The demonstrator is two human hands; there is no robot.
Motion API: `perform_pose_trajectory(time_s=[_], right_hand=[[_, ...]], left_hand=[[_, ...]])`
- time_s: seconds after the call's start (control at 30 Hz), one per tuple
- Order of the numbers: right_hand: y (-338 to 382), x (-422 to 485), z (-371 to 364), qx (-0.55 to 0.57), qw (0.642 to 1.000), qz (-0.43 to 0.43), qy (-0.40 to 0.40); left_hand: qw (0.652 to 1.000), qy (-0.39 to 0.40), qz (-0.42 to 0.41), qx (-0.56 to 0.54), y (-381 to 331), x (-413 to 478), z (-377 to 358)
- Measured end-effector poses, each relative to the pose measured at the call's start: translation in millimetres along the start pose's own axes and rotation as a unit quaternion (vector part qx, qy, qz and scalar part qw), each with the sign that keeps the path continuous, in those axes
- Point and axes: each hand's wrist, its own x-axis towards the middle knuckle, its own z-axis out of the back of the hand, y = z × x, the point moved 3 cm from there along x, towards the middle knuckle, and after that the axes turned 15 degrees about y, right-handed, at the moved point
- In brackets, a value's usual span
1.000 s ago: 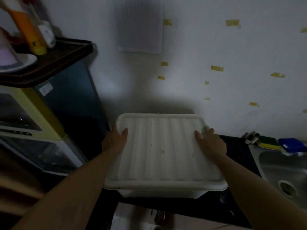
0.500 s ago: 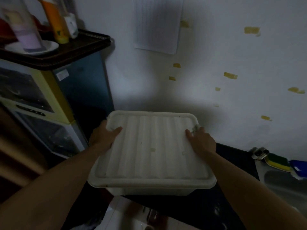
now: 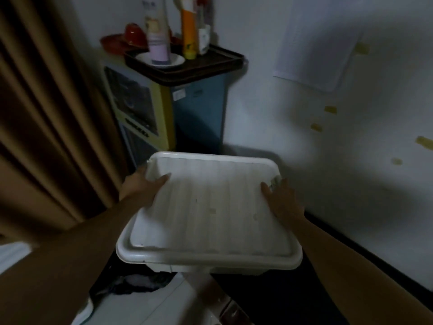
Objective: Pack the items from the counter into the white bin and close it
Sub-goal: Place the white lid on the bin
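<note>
White bin (image 3: 210, 268): closed; held low in the centre of the view, in front of the person, at the left end of the dark counter (image 3: 269, 299). Its near left corner projects past the counter edge. Whether the base rests on the counter or is lifted off it cannot be determined.
Lid (image 3: 210, 207): ribbed, white, seated on the rim all round; faint marks on its top.
Left hand (image 3: 140, 186): grips the bin's far left edge. The thumb (image 3: 161, 180) lies on top of the lid; the fingers pass over the rim and are hidden below it.
Right hand (image 3: 283, 200): grips the right edge. Its thumb (image 3: 266, 187) lies on the lid; the fingers curl over the rim, tips hidden.
Wall (image 3: 351, 184): white, just behind the bin, carrying a sheet of paper (image 3: 316, 43) and several scraps of yellowed tape (image 3: 424, 143).
Cabinet (image 3: 199, 113): blue with a yellow-framed front, standing beyond the bin to the left.
Tray (image 3: 199, 66): dark, on top of the cabinet; it holds a white dish (image 3: 173, 61) with a pale bottle (image 3: 157, 38) standing in it, and an orange bottle (image 3: 188, 31) beside it.
Curtain (image 3: 46, 113): brown, pleated, along the left side.
</note>
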Motion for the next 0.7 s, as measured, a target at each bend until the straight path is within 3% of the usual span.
perform_pose_trajectory(time_s=[0.4, 0.7], right_hand=[[192, -14, -90, -0.158, 0.967, 0.189, 0.067], [314, -91, -205, -0.174, 0.937, 0.283, 0.109]], left_hand=[[0.967, -0.181, 0.178, -0.018, 162, -118, 112], [0.930, -0.249, 0.269, -0.020, 285, -223, 191]])
